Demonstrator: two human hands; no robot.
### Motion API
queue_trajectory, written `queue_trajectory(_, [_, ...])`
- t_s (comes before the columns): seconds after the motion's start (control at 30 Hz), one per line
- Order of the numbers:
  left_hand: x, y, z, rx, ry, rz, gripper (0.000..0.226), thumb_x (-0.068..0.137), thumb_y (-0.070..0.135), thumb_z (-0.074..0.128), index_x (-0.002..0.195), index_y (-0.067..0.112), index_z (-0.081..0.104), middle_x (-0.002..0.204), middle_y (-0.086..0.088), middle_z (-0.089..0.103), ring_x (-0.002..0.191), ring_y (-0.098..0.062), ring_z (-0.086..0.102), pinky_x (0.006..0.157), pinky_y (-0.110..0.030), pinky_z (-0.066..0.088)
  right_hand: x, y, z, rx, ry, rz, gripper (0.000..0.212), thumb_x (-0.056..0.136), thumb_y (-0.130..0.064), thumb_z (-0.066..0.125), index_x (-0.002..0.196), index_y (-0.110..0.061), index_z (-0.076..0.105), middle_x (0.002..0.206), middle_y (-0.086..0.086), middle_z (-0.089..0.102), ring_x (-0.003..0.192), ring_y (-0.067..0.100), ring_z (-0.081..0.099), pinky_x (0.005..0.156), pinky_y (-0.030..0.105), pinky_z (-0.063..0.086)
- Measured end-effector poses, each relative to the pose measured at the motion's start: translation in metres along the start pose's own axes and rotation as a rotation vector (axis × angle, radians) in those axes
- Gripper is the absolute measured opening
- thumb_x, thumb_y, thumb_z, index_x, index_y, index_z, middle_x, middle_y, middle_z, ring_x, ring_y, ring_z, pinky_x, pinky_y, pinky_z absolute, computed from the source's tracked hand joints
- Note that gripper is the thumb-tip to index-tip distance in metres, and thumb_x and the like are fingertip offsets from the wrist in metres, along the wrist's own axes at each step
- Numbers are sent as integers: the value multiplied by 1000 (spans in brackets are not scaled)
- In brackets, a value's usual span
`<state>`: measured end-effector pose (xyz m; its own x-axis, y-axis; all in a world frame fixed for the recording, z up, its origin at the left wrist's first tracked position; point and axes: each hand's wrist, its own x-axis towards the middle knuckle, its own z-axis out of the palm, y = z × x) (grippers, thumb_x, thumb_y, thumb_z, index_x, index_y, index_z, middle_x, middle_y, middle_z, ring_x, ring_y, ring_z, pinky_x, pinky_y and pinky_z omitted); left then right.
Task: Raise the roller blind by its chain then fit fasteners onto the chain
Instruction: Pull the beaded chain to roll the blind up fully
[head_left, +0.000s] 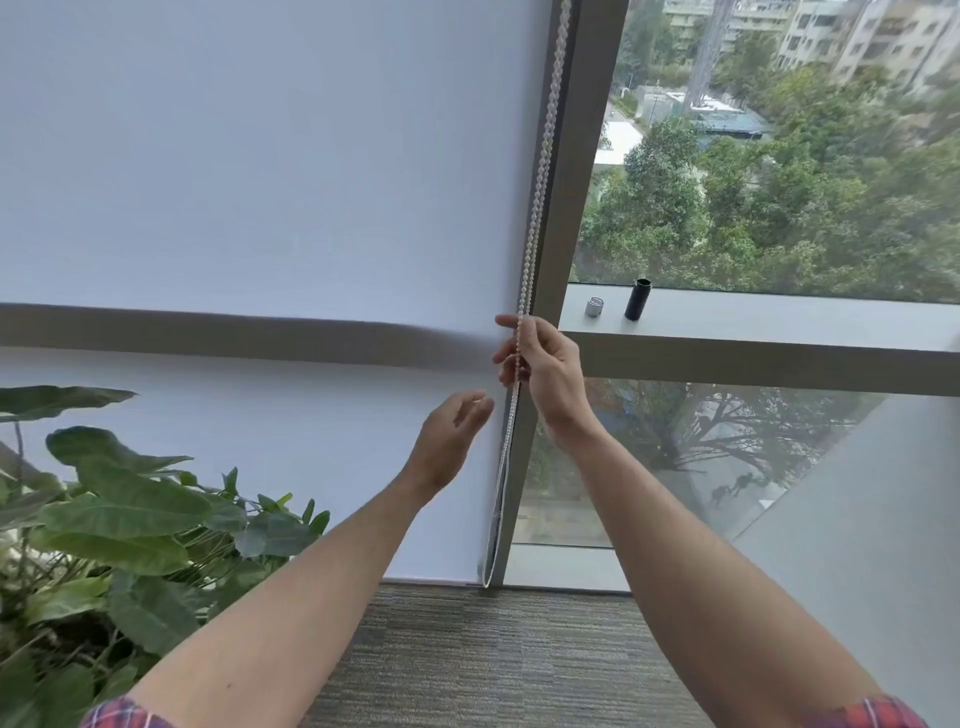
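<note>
A white roller blind (260, 182) covers the left window down to the floor. Its white bead chain (540, 156) hangs along the blind's right edge beside the grey window post, twisted higher up and looping near the floor. My right hand (540, 364) is shut on the chain at about the height of the crossbar. My left hand (449, 441) is a little lower and to the left of the chain, fingers apart, holding nothing and not touching it.
A grey window post (576, 208) stands right of the chain. On the window ledge (779, 317) stand a small silver cylinder (595, 306) and a black cylinder (638, 300). A leafy plant (130, 519) fills the lower left. Grey carpet (493, 654) lies below.
</note>
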<state>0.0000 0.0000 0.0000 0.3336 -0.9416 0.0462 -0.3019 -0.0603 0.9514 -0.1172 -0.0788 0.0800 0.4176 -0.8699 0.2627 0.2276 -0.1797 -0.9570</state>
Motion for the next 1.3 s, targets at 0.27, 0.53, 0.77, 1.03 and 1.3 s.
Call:
queue_trajectory(0.27, [-9,8,30,-338,-86,-8,55,97,54,39,110,11,69,108,-29,66,96,-25,66,90,-41,52,-13,9,4,-71,68,-67,37,103,-22,43,69,-19,57,49,-9,35,45,7,29,44,23,26])
queue_trajectory(0.53, [5,21,15,-462,84,25,55,97,53,38,108,10,71,94,-12,71,87,-23,68,80,-38,54,-29,32,7,-73,98,-35,36,99,-23,42,64,-16,49,52,-15,45,46,3,37,47,21,32])
queue_trajectory(0.77, [17,92,11,-561,75,253,33,98,38,44,102,20,71,81,-3,70,80,-18,67,79,-28,53,-38,39,16,-123,117,-89,43,99,-20,42,58,-35,49,50,-19,44,48,0,33,49,16,29])
queue_trajectory(1.03, [18,107,20,-716,-102,283,37,105,25,40,84,12,69,51,10,34,43,-7,24,41,-20,25,-44,55,9,-42,138,-61,42,100,-24,42,59,-33,51,53,-20,42,52,4,31,49,29,26])
queue_trajectory(1.3, [-3,64,40,-583,-81,192,34,100,30,43,72,14,54,48,6,30,42,-10,23,37,-20,22,-77,89,-9,-166,100,61,41,97,-25,43,57,-36,51,51,-20,42,50,0,32,50,22,28])
